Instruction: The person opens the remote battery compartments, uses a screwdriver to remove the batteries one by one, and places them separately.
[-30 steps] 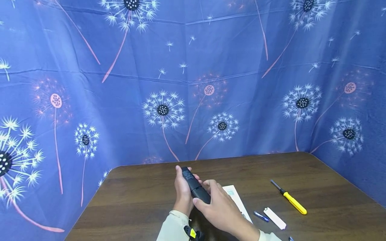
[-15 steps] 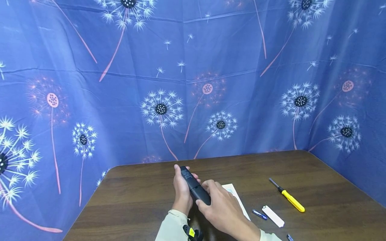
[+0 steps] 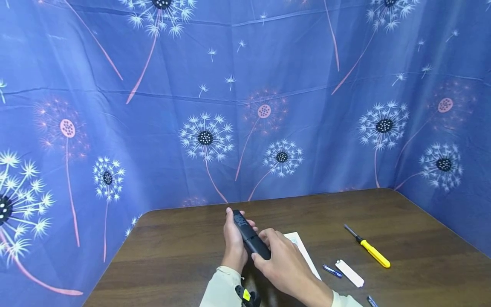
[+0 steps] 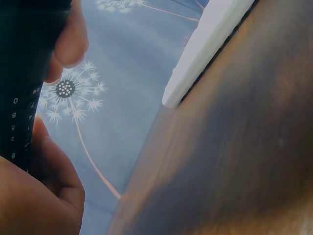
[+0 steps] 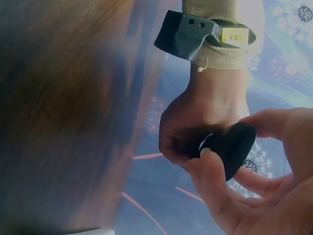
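Observation:
A black remote control (image 3: 246, 232) is held above the table, its printed back facing up in the head view. My left hand (image 3: 234, 244) grips it around the far half, thumb along the side. Number buttons on its front show in the left wrist view, beside the left fingers (image 4: 54, 164). My right hand (image 3: 285, 262) holds the near end between thumb and fingers. From the right wrist, the rounded end of the remote control (image 5: 237, 147) sits between the right thumb and fingers. The right palm hides part of a white, flat, paper-like item (image 3: 303, 251) on the table.
A yellow-handled screwdriver (image 3: 368, 247) lies at the right on the brown wooden table (image 3: 172, 256). Left of it are a slim white piece (image 3: 349, 273) and a small blue cylinder (image 3: 332, 271); another blue cylinder (image 3: 371, 301) lies nearer. A blue dandelion-print cloth (image 3: 153, 149) hangs behind.
The head view shifts slightly. Both hands keep their hold on the remote control, with almost no movement against the table.

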### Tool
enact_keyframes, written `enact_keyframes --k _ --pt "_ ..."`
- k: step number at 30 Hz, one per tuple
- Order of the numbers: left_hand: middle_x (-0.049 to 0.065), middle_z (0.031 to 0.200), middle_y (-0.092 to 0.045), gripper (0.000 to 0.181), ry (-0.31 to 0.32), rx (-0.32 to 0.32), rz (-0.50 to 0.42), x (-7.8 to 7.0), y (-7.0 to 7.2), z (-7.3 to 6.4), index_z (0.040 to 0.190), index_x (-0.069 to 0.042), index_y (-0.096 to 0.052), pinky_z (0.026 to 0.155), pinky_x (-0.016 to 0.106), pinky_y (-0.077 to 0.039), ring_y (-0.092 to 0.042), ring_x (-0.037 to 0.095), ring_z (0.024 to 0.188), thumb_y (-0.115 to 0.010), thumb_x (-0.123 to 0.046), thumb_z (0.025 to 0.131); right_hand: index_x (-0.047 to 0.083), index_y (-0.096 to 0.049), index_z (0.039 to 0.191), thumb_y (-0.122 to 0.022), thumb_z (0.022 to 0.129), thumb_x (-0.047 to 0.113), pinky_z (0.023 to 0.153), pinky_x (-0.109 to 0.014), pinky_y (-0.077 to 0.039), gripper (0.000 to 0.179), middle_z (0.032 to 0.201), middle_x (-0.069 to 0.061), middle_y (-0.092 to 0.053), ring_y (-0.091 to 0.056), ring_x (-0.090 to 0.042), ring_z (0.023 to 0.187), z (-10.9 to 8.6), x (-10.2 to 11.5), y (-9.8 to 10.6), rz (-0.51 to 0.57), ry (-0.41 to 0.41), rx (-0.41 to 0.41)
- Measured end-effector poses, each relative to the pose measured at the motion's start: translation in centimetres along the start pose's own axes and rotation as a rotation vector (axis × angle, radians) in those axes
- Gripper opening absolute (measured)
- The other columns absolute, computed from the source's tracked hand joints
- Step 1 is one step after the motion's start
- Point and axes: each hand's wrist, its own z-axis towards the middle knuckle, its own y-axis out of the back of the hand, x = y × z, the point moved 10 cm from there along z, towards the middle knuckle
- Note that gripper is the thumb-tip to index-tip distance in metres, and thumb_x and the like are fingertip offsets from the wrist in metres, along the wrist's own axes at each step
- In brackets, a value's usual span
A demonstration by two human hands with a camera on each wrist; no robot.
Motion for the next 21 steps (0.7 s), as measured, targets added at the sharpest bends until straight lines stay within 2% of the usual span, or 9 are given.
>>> enact_keyframes --k 12,21 --pt "0.007 0.080 -0.061 0.068 0.049 0.084 0.034 0.9 -1.3 -0.2 0.127 -0.004 -0.050 0.066 0.032 -0.054 -0.060 0.018 0.067 -0.032 -0.064 0.102 0.011 -0.064 0.109 -0.086 0.077 0.022 0.069 -0.029 -0.051 0.040 0.093 0.002 -0.063 -0.063 -0.011 0.083 0.2 -0.3 0.2 0.041 0.011 -0.031" --pt "0.006 0.076 -0.059 0.071 0.046 0.047 0.031 0.9 -1.0 -0.1 0.126 0.000 -0.049 0.064 0.031 -0.054 -0.060 0.018 0.064 -0.030 -0.065 0.102 0.013 -0.064 0.103 -0.085 0.077 0.023 0.066 -0.027 -0.051 0.036 0.091 0.004 -0.064 -0.062 -0.010 0.080 0.0 -0.2 0.4 0.026 0.033 -0.041"
